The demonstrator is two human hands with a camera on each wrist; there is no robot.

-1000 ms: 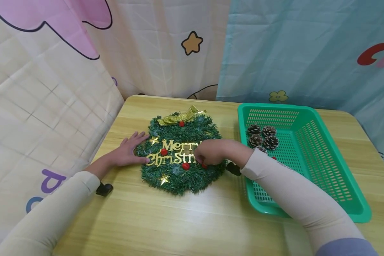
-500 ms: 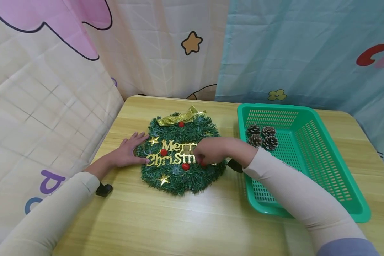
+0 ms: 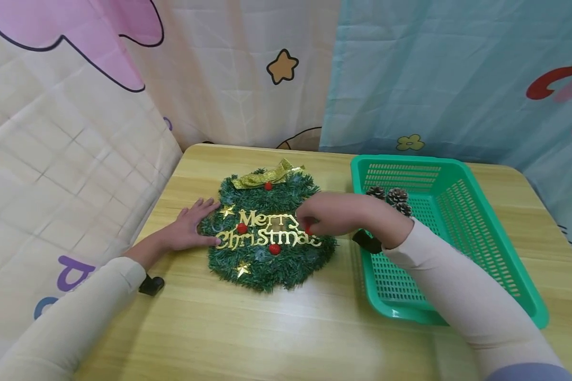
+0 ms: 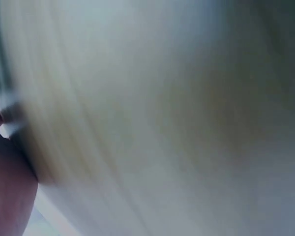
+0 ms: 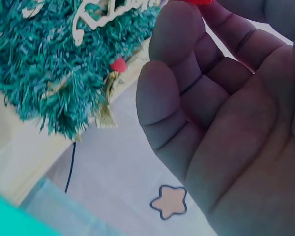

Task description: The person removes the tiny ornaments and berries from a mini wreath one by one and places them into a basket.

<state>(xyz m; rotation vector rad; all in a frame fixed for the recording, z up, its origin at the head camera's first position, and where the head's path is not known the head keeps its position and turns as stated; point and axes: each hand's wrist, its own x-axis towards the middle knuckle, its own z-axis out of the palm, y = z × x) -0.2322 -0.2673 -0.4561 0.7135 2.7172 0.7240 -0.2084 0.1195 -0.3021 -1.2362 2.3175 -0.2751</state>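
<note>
A green tinsel wreath [image 3: 271,272] lies on the table, with gold "Merry Christmas" lettering [image 3: 245,218] across it. Gold stars [image 3: 242,269], a gold ribbon bow [image 3: 262,178] and small red balls [image 3: 274,248] decorate it. My left hand [image 3: 188,228] rests on the wreath's left edge, fingers spread. Over its right side, my right hand [image 3: 331,212] pinches a red ball [image 3: 308,228]; in the right wrist view that red ball [image 5: 200,2] shows at the top edge, between thumb and fingers. The left wrist view is mostly blurred tabletop, with part of the hand [image 4: 10,191] at left.
To the right of the wreath stands a green plastic basket [image 3: 500,238] with several pine cones [image 3: 398,196] inside, partly hidden by my right arm. Printed curtains [image 3: 248,95] hang behind and to the left of the wooden table [image 3: 267,333].
My right hand has lifted up and to the right off the wreath with the red ball, uncovering the end of the lettering. The left hand has stayed in place.
</note>
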